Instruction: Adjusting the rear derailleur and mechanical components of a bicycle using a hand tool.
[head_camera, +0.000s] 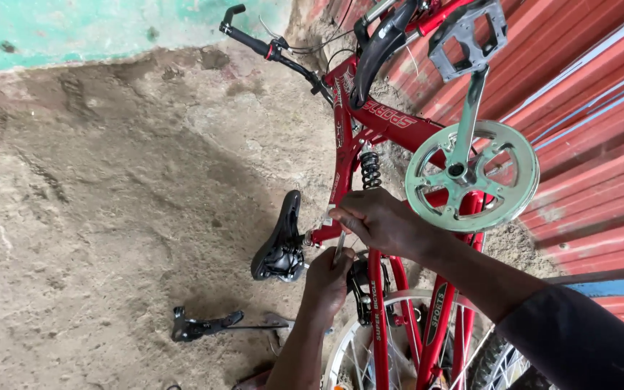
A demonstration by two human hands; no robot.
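Wrench [339, 248] shank runs steeply upright between both hands. It is pinched by the right hand [377, 220] above, gripped by the left hand [328, 278] below — beside the red bicycle frame [378, 303].

One bicycle [370, 123]; two hands; one saddle [279, 242]

wheel [359, 347]: cut off by bottom edge | tool [339, 249]: mostly hidden between hands | right sleeve [586, 339]: cut off
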